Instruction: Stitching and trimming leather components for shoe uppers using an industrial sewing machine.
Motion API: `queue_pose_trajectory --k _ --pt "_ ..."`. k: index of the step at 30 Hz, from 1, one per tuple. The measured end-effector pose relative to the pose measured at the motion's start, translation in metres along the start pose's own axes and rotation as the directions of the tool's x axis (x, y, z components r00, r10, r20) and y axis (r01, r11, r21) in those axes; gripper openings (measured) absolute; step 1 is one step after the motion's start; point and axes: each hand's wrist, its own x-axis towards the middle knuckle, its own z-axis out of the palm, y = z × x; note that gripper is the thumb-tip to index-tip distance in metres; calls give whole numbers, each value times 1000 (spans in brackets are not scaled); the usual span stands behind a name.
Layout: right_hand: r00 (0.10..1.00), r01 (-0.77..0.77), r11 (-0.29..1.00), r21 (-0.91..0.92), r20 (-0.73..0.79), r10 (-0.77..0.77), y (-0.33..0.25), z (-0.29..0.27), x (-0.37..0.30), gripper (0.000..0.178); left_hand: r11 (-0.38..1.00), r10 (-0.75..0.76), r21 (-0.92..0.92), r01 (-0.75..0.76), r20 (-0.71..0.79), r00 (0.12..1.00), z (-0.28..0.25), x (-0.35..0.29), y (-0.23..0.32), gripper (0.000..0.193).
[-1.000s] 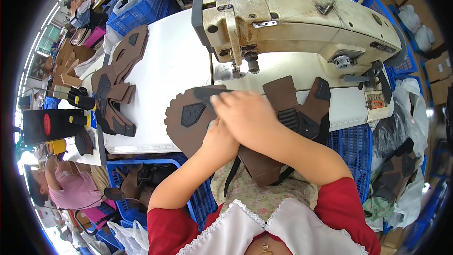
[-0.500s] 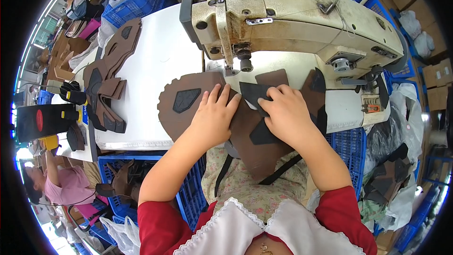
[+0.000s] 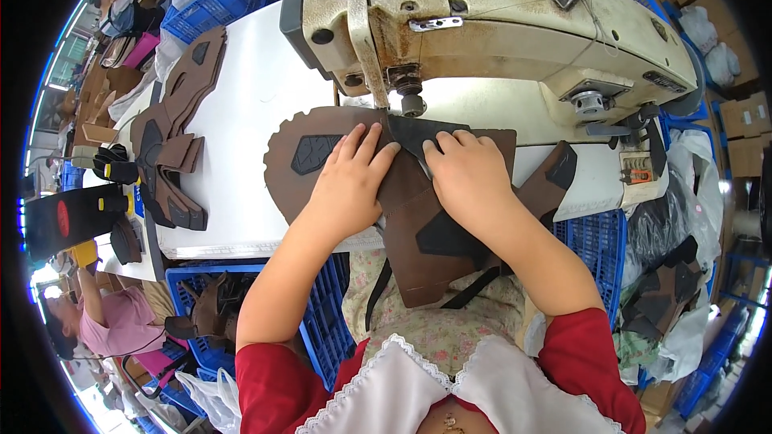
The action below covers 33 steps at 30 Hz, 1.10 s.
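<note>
A large brown leather-like shoe-upper piece point(image 3: 410, 245) with dark patches lies under the needle area of a sewing machine point(image 3: 490, 40) and hangs over the table's front edge. My left hand point(image 3: 347, 181) lies on its left part with spread fingers, beside a dark patch point(image 3: 316, 153). A black triangular patch point(image 3: 414, 133) runs from the presser foot point(image 3: 383, 116) towards the right. My right hand point(image 3: 470, 177) has bent fingers on that black patch, with the thumb at its near edge. What lies beneath my right palm is hidden.
Brown pieces with dark patches point(image 3: 173, 145) are stacked at the left of the white table point(image 3: 249, 112). Another brown piece point(image 3: 547, 177) lies right of my right hand. Blue crates point(image 3: 326, 337) stand below the table edge. A person in pink point(image 3: 121, 317) sits at far left.
The brown piece has turned and shifted up towards the presser foot. The black patch now lies flatter, with its tip at the foot. My right hand has moved slightly left and up.
</note>
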Motion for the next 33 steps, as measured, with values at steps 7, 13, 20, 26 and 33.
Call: queue_pose_trajectory --k 7,13,20,26,33 --pt "1000 -1 997 -75 -21 0 -5 1 3 23 999 38 -24 -39 -43 998 4 -2 -10 78" --pt "1000 7 997 -72 10 -6 -5 2 4 26 999 49 11 -49 -42 998 5 -1 -9 82" --pt "1000 20 1000 -17 20 -20 0 2 3 34 1000 23 15 -22 -36 999 4 0 -8 79" --pt "999 -18 1000 22 50 16 1 5 7 43 1000 0 27 0 -21 1000 3 5 -12 79" --pt "998 -21 999 33 52 19 3 5 13 43 1000 -13 18 13 -31 999 4 10 -14 78"
